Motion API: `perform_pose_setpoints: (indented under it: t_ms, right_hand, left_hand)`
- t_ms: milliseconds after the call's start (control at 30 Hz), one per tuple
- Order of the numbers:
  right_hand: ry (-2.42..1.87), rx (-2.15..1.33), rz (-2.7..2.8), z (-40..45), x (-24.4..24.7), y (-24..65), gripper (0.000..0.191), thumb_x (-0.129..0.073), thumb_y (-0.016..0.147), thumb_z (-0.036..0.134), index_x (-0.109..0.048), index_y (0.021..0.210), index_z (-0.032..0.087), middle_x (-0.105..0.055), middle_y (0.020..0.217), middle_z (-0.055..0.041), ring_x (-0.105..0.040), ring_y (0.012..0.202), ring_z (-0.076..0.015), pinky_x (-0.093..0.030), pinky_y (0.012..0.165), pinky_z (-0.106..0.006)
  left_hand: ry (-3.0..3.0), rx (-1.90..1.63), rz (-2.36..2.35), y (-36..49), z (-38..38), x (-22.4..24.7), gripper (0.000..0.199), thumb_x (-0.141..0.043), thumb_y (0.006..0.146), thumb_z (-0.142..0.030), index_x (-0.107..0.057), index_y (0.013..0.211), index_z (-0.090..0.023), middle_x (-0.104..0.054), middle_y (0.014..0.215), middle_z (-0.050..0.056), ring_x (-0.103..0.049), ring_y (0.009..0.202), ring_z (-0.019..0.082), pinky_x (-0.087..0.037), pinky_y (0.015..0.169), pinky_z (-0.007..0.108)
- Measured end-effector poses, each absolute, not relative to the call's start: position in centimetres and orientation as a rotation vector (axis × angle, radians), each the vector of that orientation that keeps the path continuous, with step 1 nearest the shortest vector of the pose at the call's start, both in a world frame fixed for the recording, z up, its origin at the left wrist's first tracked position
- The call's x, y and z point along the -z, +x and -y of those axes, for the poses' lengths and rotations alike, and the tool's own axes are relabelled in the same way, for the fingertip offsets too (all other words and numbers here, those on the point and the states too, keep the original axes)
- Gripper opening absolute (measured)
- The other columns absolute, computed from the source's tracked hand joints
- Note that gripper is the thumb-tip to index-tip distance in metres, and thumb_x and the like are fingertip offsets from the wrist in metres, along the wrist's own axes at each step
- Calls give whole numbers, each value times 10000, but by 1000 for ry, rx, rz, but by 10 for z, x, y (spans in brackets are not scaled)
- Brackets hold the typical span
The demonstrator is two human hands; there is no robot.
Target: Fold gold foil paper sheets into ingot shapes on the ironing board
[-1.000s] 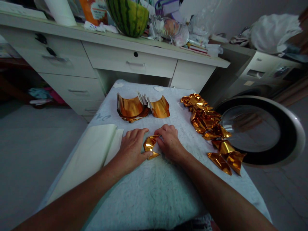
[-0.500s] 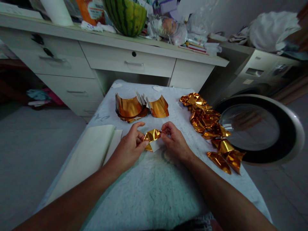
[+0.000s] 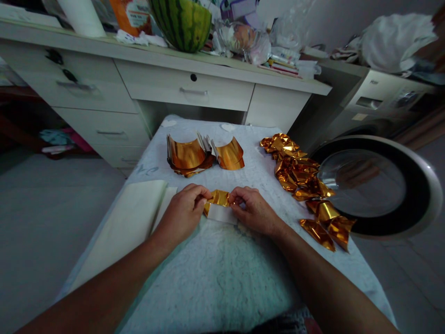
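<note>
Between my two hands is a sheet of gold foil paper point(image 3: 220, 198), partly folded, with a white strip showing along its near edge. My left hand point(image 3: 189, 204) pinches its left end between thumb and fingers. At the right end, my right hand point(image 3: 251, 206) grips it the same way, fingers curled. Beyond my hands lie two curved stacks of gold foil sheets point(image 3: 189, 155), their white backs showing at the edges. A row of folded gold foil pieces point(image 3: 297, 171) runs down the right side of the cloth-covered table point(image 3: 222, 278).
White folded paper point(image 3: 128, 218) lies along the table's left side. The round open door point(image 3: 375, 185) of a washing machine stands against the right edge. Behind the table is a white drawer counter point(image 3: 187, 88) bearing a cut watermelon point(image 3: 184, 25) and plastic bags.
The foil sheet has been turned and flattened, and more of its white side faces me. My left index finger, raised before, has come down onto the foil's left end.
</note>
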State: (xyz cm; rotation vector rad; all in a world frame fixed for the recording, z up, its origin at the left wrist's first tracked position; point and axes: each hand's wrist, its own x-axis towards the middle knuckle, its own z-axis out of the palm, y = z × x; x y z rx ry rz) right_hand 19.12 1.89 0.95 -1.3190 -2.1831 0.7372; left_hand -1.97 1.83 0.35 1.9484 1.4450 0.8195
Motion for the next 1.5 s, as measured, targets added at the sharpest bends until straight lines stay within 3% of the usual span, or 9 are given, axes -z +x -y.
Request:
perform_pose_setpoints:
  t_ms: [233, 533, 700, 867, 1067, 1167, 1300, 1500]
  right_hand:
    - [-1384, -667, 2367, -16, -15, 190, 123, -572, 791, 72, -612, 803, 187, -598, 711, 23, -500, 765, -152, -292, 798, -321]
    - [-1316, -811, 2542, -16, -29, 205, 290, -629, 719, 82, -597, 983, 198, -602, 988, -27, -483, 950, -197, -312, 855, -343]
    - [-1274, -897, 2610, -14, -35, 211, 339, -703, 688, 180, -584, 1004, 208, -565, 1017, -37, -461, 976, -221, -330, 870, -369]
    - [-1284, -828, 2590, -14, -31, 208, 281, -711, 716, 198, -590, 970, 215, -568, 980, -28, -462, 953, -214, -323, 854, -364]
    - [-1336, -804, 2578, -13, -33, 204, 243, -706, 750, 168, -611, 971, 202, -581, 987, -39, -466, 960, -216, -314, 845, -357]
    - [-1338, -791, 2593, -14, -33, 204, 239, -723, 777, 194, -620, 992, 198, -589, 999, -43, -472, 972, -218, -309, 847, -357]
    - [-1353, -777, 2596, -16, -30, 202, 194, -716, 803, 190, -628, 975, 203, -594, 988, -38, -474, 961, -211, -298, 830, -345]
    - [-1334, -759, 2579, -15, -30, 202, 140, -668, 836, 189, -630, 969, 214, -594, 974, -36, -475, 944, -207, -299, 838, -349]
  left_hand:
    - [2305, -574, -1491, -17, -16, 0, 233, -481, 810, -27, -646, 867, -181, -616, 917, 61, -574, 914, 238, -455, 841, 393]
    - [2359, -563, -1324, -13, -11, 5, 297, -417, 858, -28, -642, 979, -178, -577, 963, 61, -562, 945, 213, -480, 864, 362]
    - [2372, -552, -1282, -13, -11, 7, 296, -412, 886, -65, -630, 1042, -190, -575, 999, 65, -555, 964, 214, -475, 894, 377]
    - [2353, -580, -1222, -10, -8, 3, 262, -457, 874, -87, -617, 1053, -191, -569, 1018, 70, -531, 994, 232, -455, 907, 403]
    - [2310, -555, -1194, -11, -6, -1, 79, -526, 862, -145, -581, 866, -200, -537, 981, 51, -508, 972, 228, -433, 881, 400]
    - [2291, -517, -1176, -12, -5, -1, 26, -582, 844, -196, -582, 867, -209, -522, 1004, 47, -492, 998, 235, -423, 894, 408]
    - [2251, -502, -1223, -10, -3, -2, 216, -719, 748, -285, -587, 905, -218, -504, 1063, 49, -468, 1039, 258, -424, 907, 422]
    - [2261, -533, -1263, -6, 0, -2, 179, -676, 775, -279, -588, 923, -229, -514, 1035, 47, -470, 1022, 262, -426, 892, 429]
